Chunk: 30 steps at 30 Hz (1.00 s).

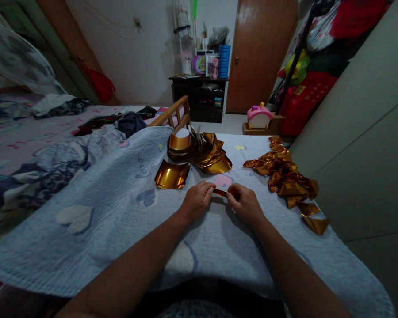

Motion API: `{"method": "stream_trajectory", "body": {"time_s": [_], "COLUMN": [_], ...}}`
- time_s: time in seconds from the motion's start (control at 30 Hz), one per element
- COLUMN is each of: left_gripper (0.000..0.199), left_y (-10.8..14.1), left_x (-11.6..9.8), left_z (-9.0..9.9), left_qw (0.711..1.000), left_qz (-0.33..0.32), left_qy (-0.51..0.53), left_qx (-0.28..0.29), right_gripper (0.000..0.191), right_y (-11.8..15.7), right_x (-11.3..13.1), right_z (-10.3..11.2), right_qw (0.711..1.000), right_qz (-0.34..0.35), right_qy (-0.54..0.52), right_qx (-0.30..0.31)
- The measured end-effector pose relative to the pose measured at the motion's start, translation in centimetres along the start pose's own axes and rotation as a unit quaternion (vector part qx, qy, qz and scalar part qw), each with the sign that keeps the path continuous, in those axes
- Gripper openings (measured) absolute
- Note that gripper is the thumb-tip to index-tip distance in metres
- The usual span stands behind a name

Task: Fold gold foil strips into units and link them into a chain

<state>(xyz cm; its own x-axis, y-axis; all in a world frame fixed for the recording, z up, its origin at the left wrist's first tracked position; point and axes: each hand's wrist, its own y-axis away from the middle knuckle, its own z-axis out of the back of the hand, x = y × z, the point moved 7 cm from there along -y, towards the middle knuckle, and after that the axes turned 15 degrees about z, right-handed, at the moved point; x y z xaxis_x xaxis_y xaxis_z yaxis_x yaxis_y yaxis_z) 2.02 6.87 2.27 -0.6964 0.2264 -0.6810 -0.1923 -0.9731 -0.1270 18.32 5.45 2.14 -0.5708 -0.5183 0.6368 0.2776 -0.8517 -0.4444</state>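
Note:
A narrow strip of gold foil (pixel 220 192) is stretched between my two hands, just above the cloth. My left hand (pixel 198 199) pinches its left end, and my right hand (pixel 244 202) pinches the right end. Beyond my left hand lie a few curved gold foil sheets (pixel 171 174), flat and shiny. Behind them sits a larger pile of gold foil sheets (pixel 215 154), some curled with pale undersides. To the right of my right hand stretches a heap of folded gold foil pieces (pixel 285 174), with one piece (pixel 316 224) at its near end.
A pale blue cloth with heart shapes (pixel 119 221) covers the work surface. Bedding and clothes (pixel 86 145) lie to the left, near a fan (pixel 16 62). A wooden rail (pixel 172 112), dark cabinet (pixel 199 99) and door (pixel 258 53) stand beyond. A pale panel (pixel 361 145) borders the right.

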Motion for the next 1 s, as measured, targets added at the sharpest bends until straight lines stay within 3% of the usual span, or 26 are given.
{"method": "stream_trajectory", "body": {"time_s": [1.0], "left_gripper": [0.028], "left_y": [-0.2], "left_x": [0.3], "left_z": [-1.1], "left_qw": [0.998], "left_qz": [0.018], "left_qy": [-0.054], "left_qx": [-0.004], "right_gripper": [0.013], "right_y": [0.1], "right_x": [-0.1], "right_z": [-0.5], "right_qw": [0.998], "right_qz": [0.035], "right_qy": [0.044], "right_qx": [-0.007]}}
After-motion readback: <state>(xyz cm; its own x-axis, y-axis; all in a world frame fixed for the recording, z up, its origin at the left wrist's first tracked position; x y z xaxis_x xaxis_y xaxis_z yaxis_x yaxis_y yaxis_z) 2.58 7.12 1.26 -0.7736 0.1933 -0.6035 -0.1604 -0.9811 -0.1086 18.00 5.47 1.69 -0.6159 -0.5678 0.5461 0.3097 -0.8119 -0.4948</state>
